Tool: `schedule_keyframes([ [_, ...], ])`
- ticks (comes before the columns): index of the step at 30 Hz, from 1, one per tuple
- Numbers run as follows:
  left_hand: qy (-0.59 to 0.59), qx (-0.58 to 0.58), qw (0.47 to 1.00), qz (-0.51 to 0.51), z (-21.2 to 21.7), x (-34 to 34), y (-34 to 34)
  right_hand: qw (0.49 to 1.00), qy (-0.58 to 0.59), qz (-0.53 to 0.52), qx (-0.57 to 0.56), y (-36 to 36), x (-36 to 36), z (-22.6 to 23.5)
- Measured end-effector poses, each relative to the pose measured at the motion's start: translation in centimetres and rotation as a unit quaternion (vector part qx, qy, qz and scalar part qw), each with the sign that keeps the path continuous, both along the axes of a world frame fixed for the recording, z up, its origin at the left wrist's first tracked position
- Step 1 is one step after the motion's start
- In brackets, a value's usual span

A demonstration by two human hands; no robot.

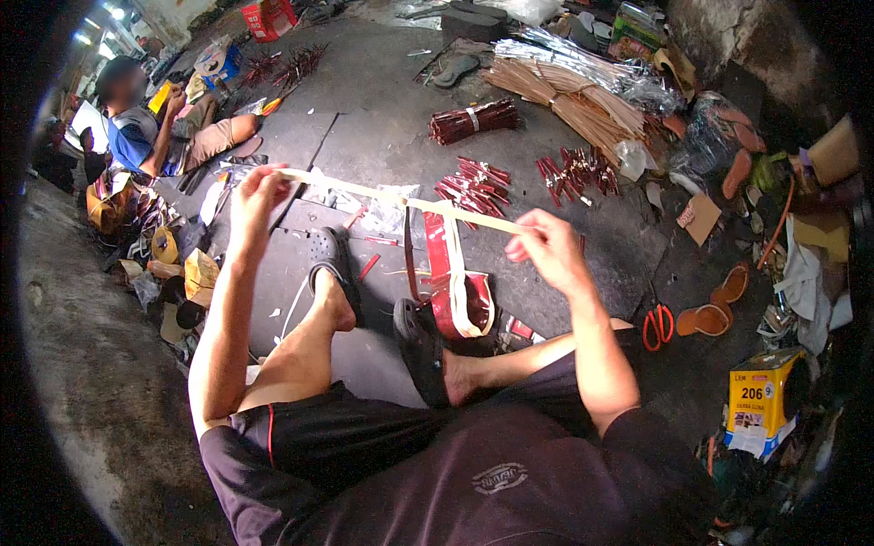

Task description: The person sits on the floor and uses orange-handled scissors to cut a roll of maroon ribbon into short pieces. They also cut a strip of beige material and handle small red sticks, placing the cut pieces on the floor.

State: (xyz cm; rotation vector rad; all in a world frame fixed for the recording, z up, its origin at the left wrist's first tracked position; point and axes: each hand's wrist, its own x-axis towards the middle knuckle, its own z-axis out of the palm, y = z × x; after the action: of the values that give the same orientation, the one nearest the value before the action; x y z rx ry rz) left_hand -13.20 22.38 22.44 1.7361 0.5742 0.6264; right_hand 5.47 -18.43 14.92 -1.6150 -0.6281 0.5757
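The person's left hand at ten o'clock and right hand at two o'clock each pinch an end of a long, pale cream flat strip, stretched taut above the dark floor

A dark, worn concrete floor spread across the workshop, littered with bundles of red strips, a heap of tan strips, orange scissors and a yellow carton, while bright lamps glared far left.
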Motion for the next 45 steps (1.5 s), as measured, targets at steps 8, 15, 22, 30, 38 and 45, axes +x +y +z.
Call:
schedule_keyframes([
  [8,0.11,0.087,0.98,0.139,-7.2,-9.0,11.7,0.964,0.034,-0.108,-0.242,-17.9,6.7,-7.0],
  [15,0.308,0.438,0.817,0.215,-8.7,-15.3,15.6,0.8,-0.103,-0.241,-0.539,-28.5,10.1,-10.8],
  [22,0.312,0.433,0.815,0.225,-4.5,-13.5,13.1,0.605,-0.279,-0.21,-0.715,-29.6,10.8,-12.5],
  [30,0.22,0.057,0.919,-0.322,3.1,4.3,-9.9,0.999,-0.044,0.017,-0.017,-3.0,1.6,-2.5],
  [38,0.143,0.058,0.961,-0.229,4.9,4.9,-10.5,0.992,0.03,0.106,0.066,7.6,-5.8,1.9],
  [45,0.081,0.033,0.994,-0.071,0.7,-0.2,0.8,0.993,0.061,0.104,0.0,0.2,-2.7,-0.4],
])
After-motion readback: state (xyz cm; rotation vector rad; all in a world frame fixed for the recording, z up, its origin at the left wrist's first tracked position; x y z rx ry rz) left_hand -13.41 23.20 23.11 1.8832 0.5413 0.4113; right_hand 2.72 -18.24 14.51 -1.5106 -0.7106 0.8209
